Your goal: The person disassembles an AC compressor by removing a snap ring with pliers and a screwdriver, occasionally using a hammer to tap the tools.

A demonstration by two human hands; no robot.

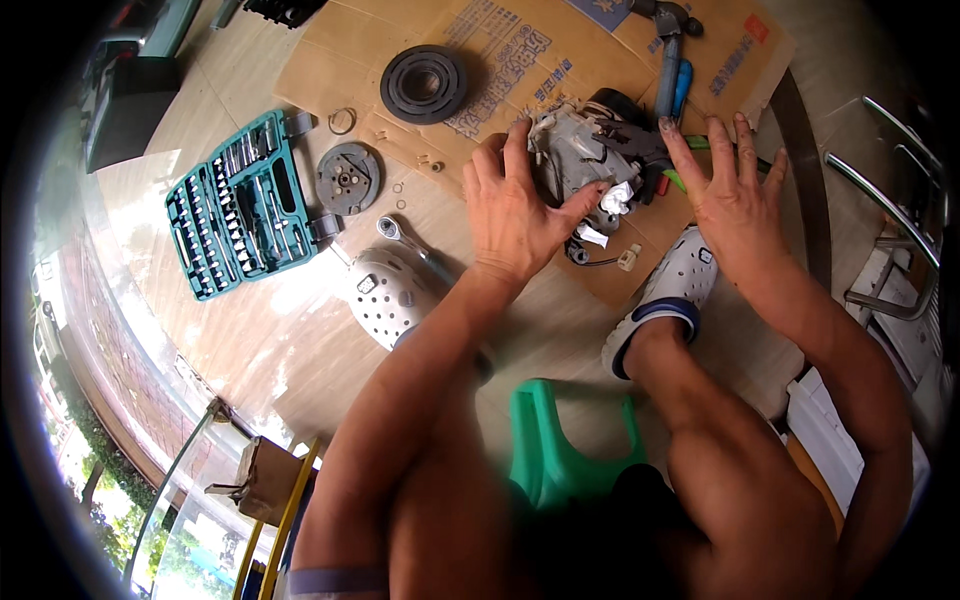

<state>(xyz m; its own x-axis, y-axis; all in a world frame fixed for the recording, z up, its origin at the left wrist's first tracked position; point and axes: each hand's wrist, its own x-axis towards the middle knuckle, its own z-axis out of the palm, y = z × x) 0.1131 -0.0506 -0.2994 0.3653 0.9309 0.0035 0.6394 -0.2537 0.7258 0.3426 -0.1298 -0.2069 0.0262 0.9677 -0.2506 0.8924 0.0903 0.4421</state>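
Observation:
A grey metal housing (570, 150) with crumpled white paper (618, 198) on it lies on cardboard. My left hand (510, 215) grips its left side, fingers bent at the top and thumb across the front. My right hand (735, 205) is open, fingers spread, at the housing's right over a dark tool with green handles (708, 142); whether the fingertips touch it is unclear. A hammer (668, 70) and blue-handled tool (682, 88) lie just above that hand. A small pale connector (628, 257) on a black wire is below the housing.
A black pulley (423, 83) is on the cardboard (330, 60). Left are a teal socket case (240, 205), grey disc (348, 178), small rings and ratchet (405, 240). My feet wear white clogs (385, 295). A green stool (540, 440) is beneath me; chrome tubing (875, 205) stands right.

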